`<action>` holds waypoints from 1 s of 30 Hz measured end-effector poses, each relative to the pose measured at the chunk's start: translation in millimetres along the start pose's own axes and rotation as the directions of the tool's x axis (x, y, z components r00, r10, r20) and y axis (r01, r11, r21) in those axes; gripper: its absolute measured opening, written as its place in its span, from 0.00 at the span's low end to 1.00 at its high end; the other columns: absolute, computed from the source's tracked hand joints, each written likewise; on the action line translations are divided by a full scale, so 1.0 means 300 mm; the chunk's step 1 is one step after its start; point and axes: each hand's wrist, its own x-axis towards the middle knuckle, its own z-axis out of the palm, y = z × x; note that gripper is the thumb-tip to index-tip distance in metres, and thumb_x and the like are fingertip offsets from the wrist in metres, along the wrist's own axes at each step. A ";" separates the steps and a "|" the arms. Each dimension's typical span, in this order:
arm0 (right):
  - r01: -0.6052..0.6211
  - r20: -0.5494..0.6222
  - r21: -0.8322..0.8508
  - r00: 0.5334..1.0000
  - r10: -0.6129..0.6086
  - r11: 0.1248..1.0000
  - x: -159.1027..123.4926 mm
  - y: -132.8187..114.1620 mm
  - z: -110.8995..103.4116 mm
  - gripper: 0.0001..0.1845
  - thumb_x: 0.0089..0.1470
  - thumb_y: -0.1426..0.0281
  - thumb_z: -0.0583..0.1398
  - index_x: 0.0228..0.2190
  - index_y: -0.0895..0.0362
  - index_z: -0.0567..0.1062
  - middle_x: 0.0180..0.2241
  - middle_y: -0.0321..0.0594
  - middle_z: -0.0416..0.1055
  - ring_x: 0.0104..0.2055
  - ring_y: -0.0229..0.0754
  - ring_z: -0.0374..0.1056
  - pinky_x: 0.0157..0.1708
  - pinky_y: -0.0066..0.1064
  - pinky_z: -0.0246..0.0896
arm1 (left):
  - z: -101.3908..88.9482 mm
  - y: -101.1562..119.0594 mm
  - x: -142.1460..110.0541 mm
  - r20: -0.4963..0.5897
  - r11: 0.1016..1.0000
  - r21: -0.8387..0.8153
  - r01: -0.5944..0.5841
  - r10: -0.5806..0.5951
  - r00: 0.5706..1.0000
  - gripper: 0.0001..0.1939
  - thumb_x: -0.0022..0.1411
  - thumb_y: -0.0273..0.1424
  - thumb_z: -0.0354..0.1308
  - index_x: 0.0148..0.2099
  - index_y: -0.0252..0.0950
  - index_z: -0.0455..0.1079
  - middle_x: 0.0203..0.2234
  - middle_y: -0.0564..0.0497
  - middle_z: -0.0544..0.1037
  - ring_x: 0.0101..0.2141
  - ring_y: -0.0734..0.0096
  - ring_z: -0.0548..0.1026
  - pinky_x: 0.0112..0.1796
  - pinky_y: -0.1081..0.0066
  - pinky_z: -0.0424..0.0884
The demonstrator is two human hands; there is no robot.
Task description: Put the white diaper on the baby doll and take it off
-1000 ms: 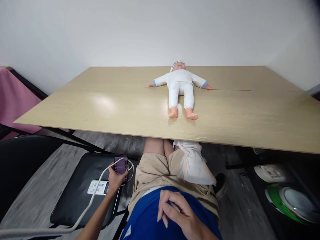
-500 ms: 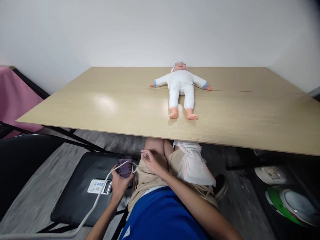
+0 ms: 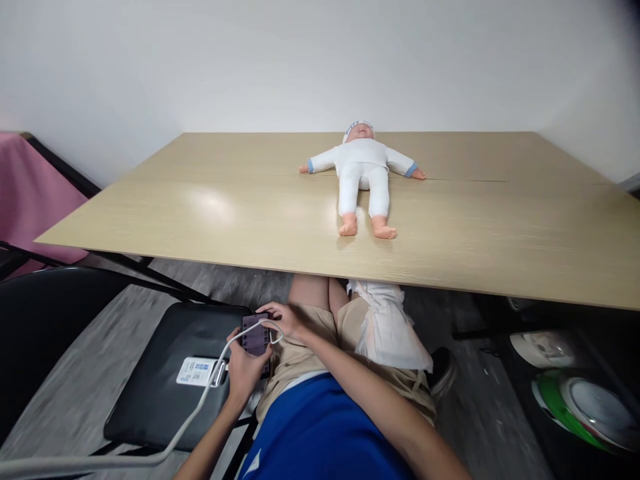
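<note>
One wooden table (image 3: pixel 225 227) stretches across the room in front of the seated person, and below its left front edge stands one black seat (image 3: pixel 150 373). Across the lap are tan shorts (image 3: pixel 295 360), between the seat and one white diaper (image 3: pixel 390 333) that rests on the right thigh. One doll (image 3: pixel 363 167) lies on its back on the table, arms spread, feet toward us. One white cord (image 3: pixel 100 461) comes in from the lower left and loops over one purple device (image 3: pixel 255 339); whether it is plugged in, I can't tell. That device is held just above the seat's right edge, beside the shorts, its long axis running away from the person. It sits right in the curl of the left hand (image 3: pixel 245 365) – the nearer of the two – whose fingers and thumb close around it. From the right hand (image 3: pixel 285 323), it lies to the left; those fingers are bunched narrowly at its far edge – gripping or merely touching, I can't tell. One small white card (image 3: pixel 193 371) lies on the seat, left of the wrist.
</note>
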 end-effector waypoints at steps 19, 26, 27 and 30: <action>-0.266 -0.193 0.021 0.945 0.265 0.964 -0.276 0.115 -0.041 0.13 0.68 0.61 0.65 0.45 0.59 0.76 0.41 0.38 0.75 0.39 0.39 0.73 0.42 0.35 0.74 | -0.003 0.008 -0.004 -0.005 0.999 -0.007 -0.038 0.038 0.999 0.51 0.52 0.49 0.74 0.69 0.38 0.53 0.58 0.35 0.75 0.56 0.38 0.80 0.54 0.44 0.78; -0.290 0.175 0.109 0.947 0.269 0.951 -0.291 0.091 0.046 0.18 0.49 0.63 0.75 0.41 0.54 0.81 0.39 0.38 0.81 0.46 0.48 0.78 0.55 0.41 0.74 | 0.026 -0.013 0.001 -0.032 0.985 -0.137 -0.104 0.101 0.994 0.51 0.50 0.50 0.75 0.67 0.38 0.55 0.61 0.37 0.71 0.62 0.41 0.75 0.64 0.41 0.71; -0.294 0.208 0.139 0.942 0.263 0.946 -0.284 0.088 0.056 0.20 0.48 0.62 0.76 0.43 0.53 0.81 0.40 0.38 0.82 0.48 0.49 0.78 0.56 0.42 0.73 | 0.031 -0.017 -0.001 -0.029 0.980 -0.168 -0.111 0.108 0.994 0.50 0.51 0.50 0.74 0.67 0.38 0.55 0.61 0.37 0.70 0.63 0.42 0.74 0.66 0.41 0.70; -0.320 0.244 0.202 0.932 0.269 0.926 -0.270 0.092 0.068 0.29 0.46 0.61 0.76 0.49 0.52 0.79 0.44 0.39 0.82 0.51 0.49 0.78 0.60 0.43 0.71 | 0.038 -0.027 -0.011 0.021 0.958 -0.278 -0.068 0.076 0.997 0.39 0.60 0.48 0.67 0.66 0.39 0.55 0.62 0.38 0.69 0.65 0.46 0.72 0.68 0.45 0.66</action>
